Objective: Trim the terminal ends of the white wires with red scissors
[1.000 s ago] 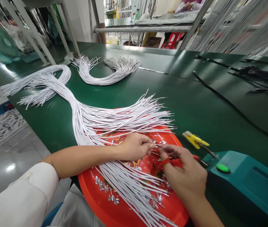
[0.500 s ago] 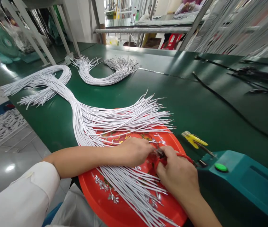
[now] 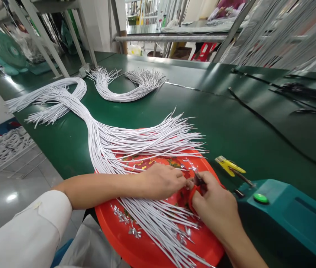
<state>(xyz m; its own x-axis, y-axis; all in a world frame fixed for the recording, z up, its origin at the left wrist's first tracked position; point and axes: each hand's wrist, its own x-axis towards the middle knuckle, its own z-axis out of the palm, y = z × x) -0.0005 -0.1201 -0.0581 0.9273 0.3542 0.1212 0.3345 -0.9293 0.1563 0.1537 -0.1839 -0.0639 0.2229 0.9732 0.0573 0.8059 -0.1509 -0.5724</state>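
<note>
My left hand (image 3: 165, 181) reaches across a fanned bundle of white wires (image 3: 152, 139), fingers closed in a pinch on a white wire whose end pokes out past the knuckles. Close by its fingertips, my right hand (image 3: 216, 201) is wrapped round a pair of scissors with red handles (image 3: 193, 196) and short dark blades. Both hands are over a red tray (image 3: 110, 242) with a printed pattern. Other wires of the bundle (image 3: 158, 219) run under my left forearm towards the front. Silvery scraps (image 3: 134, 231) lie scattered on the tray.
Two more curved wire bundles (image 3: 124, 97) (image 3: 77, 89) lie farther back on the green table (image 3: 202, 111). At right stands a teal machine (image 3: 294, 216) with a green button and a yellow clip (image 3: 227, 164). Black cables (image 3: 280, 130) cross the right side. A teal fan (image 3: 4, 48) is at back left.
My left fingertips have shifted slightly right, towards the scissors. The scissors have turned in my right hand, with the blades pointing more upward. The view has shifted a little.
</note>
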